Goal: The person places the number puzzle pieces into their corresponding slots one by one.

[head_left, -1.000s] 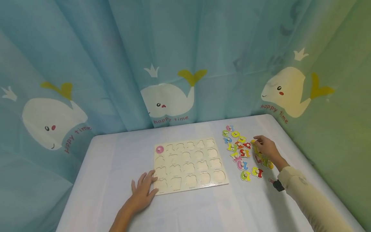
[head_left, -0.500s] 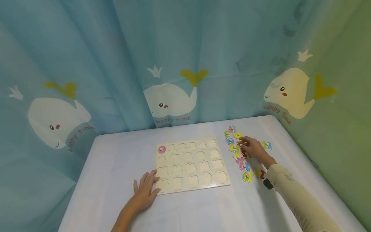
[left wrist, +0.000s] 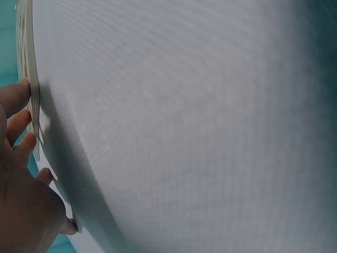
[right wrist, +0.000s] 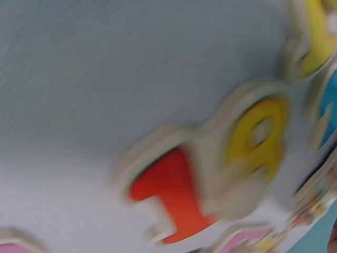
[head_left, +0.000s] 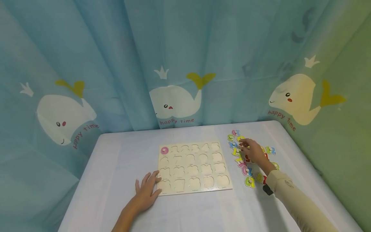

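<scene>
My left hand [head_left: 147,190] lies with spread fingers at the left edge of a pale wooden puzzle board [head_left: 199,170], its fingertips touching the edge. In the left wrist view, fingers [left wrist: 21,122] of that hand meet the board's edge [left wrist: 32,58]. A round pink piece [head_left: 164,150] sits in the board's top-left recess. Over a cluster of colourful number pieces, my right hand [head_left: 253,153] hovers with loosely bent, parted fingers, covering several of them. A number 18 piece [right wrist: 258,137], yellow and red with a knob, shows blurred in the right wrist view.
More number pieces lie around the right hand, such as a 12 [head_left: 271,150] and a 19 [head_left: 250,182]. A small black object [head_left: 268,190] shows by the right sleeve [head_left: 292,193]. Behind the white-covered table [head_left: 124,151] hangs a whale-print curtain [head_left: 116,64].
My right hand has moved left across the number pieces, uncovering the 12, and now stays near the cluster's left side. The left hand keeps its place at the board; the view shifts slightly.
</scene>
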Demonstrator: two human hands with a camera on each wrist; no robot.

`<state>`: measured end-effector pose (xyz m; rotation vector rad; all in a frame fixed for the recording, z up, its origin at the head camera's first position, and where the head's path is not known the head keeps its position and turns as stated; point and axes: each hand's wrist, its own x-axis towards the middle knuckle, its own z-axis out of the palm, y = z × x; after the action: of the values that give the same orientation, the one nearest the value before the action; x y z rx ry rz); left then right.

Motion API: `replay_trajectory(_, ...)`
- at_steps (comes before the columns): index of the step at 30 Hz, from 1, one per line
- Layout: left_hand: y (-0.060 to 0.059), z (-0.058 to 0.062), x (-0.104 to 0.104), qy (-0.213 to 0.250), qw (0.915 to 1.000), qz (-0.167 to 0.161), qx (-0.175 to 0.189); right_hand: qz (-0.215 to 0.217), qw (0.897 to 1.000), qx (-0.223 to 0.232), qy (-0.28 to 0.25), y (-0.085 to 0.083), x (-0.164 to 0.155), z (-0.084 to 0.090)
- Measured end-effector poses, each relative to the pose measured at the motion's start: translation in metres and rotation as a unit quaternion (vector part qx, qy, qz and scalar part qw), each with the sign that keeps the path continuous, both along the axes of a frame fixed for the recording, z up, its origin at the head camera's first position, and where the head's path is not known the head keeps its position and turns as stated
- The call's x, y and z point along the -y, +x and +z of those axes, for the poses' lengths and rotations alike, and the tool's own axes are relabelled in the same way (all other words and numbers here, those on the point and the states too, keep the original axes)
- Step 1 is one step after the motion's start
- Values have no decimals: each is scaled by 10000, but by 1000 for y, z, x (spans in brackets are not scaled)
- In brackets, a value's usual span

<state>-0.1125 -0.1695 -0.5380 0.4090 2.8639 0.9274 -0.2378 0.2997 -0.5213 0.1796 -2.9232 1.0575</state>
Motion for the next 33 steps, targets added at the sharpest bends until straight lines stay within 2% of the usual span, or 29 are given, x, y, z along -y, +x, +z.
replay_trajectory(4,2,0,2,-2,10000,-6,54,406,9980,-441,-223,-3,22,-3)
replay_trajectory(9,6,-3,3,-33,10000,14,61,680,9955,-587,-296,-12,60,-13)
replay_trajectory(23,4,-7,3,-32,10000,3,-72,1150,9916,35,-590,-22,172,-19)
replay_trajectory(33,0,-5,2,-18,10000,-16,-54,1401,9863,-13,-874,-28,223,-14)
